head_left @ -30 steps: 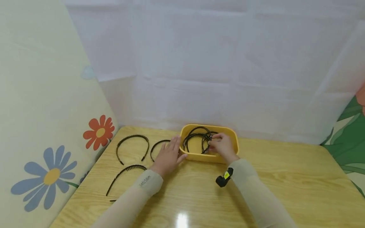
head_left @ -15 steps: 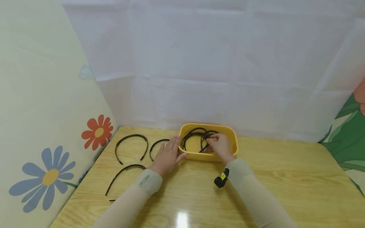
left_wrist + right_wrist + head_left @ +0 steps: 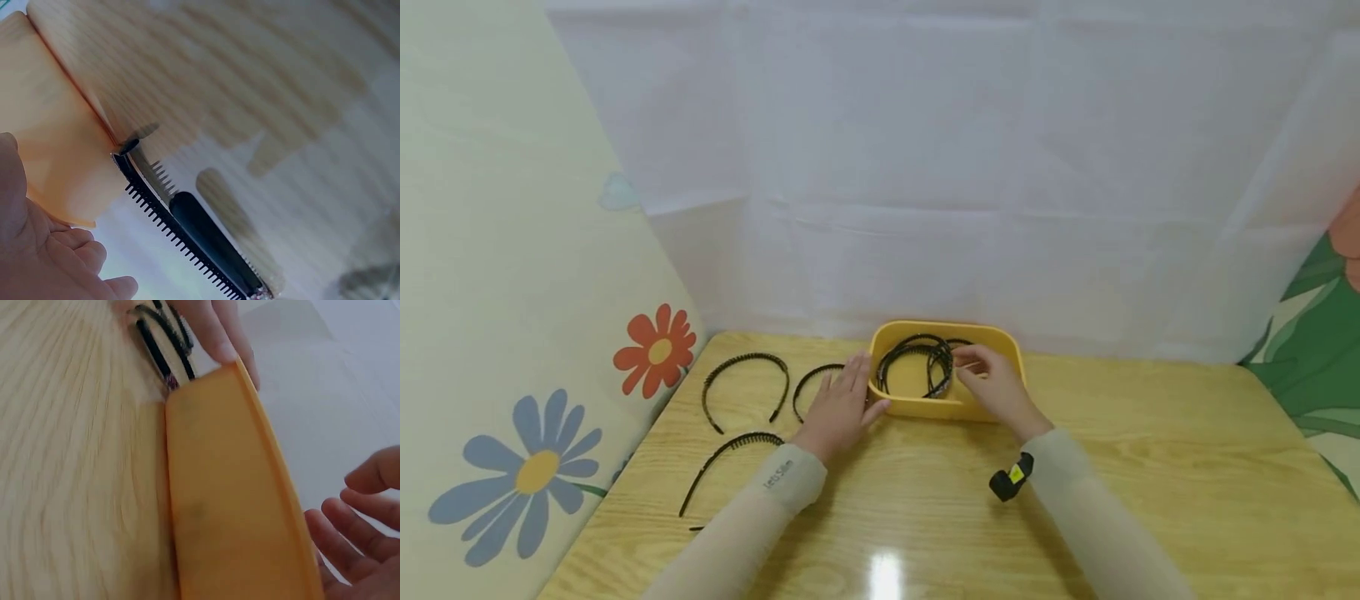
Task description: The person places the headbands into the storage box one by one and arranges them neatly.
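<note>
Fingers straight, my left hand [image 3: 837,412] rests along the left end of a yellow plastic box [image 3: 936,408]. My right hand [image 3: 996,392] is over the box's right half, just beside a pile of black toothed headbands [image 3: 948,375] lying inside. In the right wrist view the right hand's fingers [image 3: 350,550] are loosely bent above the box rim, with nothing between them. A black headband [image 3: 798,392] lies partly hidden behind my left hand; its comb-like teeth [image 3: 178,234] show up close in the left wrist view.
Further left on the wooden table [image 3: 1150,467] lie a headband [image 3: 745,357] at the back and another [image 3: 752,436] nearer, partly behind the left sleeve. One dark tip [image 3: 697,528] pokes out beside that sleeve. A white cloth [image 3: 887,167] hangs right behind the box.
My right hand has let go of the headband it held in the box and drawn back slightly to the right. My left hand has stayed against the box.
</note>
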{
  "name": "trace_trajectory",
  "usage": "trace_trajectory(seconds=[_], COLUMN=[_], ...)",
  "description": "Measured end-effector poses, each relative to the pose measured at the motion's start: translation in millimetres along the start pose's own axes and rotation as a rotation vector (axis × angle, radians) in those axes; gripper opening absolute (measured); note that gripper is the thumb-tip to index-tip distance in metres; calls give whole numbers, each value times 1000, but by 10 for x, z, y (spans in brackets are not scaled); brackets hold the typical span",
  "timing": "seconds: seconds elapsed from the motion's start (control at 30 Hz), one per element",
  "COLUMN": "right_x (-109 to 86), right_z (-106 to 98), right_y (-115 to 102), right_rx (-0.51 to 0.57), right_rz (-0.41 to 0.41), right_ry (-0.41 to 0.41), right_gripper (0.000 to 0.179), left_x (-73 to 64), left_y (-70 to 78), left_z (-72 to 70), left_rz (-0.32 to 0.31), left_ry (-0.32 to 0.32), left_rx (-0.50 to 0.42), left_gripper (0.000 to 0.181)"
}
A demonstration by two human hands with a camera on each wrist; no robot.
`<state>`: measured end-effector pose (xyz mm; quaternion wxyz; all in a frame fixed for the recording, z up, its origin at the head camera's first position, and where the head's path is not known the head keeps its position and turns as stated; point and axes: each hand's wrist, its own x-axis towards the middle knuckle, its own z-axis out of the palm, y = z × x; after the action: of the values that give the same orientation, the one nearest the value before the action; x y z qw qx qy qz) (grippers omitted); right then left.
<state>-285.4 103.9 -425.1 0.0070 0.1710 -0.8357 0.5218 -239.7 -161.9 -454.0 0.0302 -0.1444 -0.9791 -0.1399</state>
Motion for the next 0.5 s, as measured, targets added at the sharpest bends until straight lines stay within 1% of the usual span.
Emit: trace_trajectory(seconds=[0.13, 0.27, 0.33, 0.43, 0.5], right_x=[-167, -297, -346, -393, -409], right_z=[-213, -374, -434, -492, -509], right_y=[7, 59, 103, 182, 231], right_rx=[-142, -359, -475, -600, -632], right_rz=[-131, -278, -335, -379, -370], right_ry=[-51, -78, -80, -72, -59], right_gripper=[32, 31, 31, 36, 42], left_x=[1, 4, 9, 9, 4], left_y=[15, 18, 20, 26, 25], left_z=[-6, 1, 6, 5, -1], left_rz=[-7, -6, -2, -2, -1], left_ry=[-6, -5, -1, 3, 8], left_rx=[-11, -12, -6, 0, -8], left_gripper=[83, 82, 82, 82, 81])
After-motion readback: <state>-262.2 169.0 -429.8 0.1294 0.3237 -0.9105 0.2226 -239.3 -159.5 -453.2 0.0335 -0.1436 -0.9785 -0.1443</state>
